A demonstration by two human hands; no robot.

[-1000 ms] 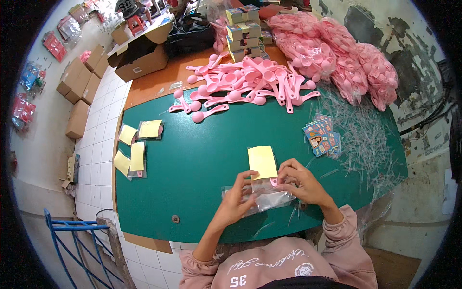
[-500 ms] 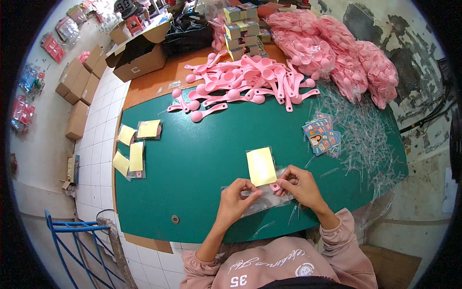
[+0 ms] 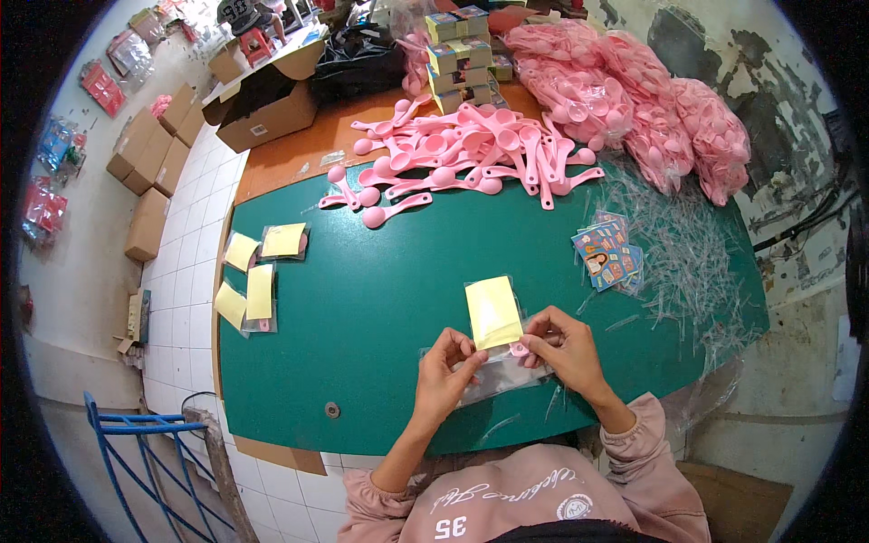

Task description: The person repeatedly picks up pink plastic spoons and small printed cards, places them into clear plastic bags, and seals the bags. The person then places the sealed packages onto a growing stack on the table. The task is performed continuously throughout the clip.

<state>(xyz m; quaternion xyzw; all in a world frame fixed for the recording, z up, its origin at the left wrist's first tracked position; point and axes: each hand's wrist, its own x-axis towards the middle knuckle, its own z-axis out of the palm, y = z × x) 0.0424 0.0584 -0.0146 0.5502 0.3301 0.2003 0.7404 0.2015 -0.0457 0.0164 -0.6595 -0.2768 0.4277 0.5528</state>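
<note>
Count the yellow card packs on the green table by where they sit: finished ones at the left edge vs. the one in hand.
Finished packs at the table's left edge: 4
Yellow card pack held between the left hand and right hand: 1
Total: 5

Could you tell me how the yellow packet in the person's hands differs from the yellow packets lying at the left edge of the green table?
The held packet is gripped by both hands, left hand and right hand; the finished packets lie untouched. It is single; they form a loose group. All show yellow cards in clear sleeves.
</note>
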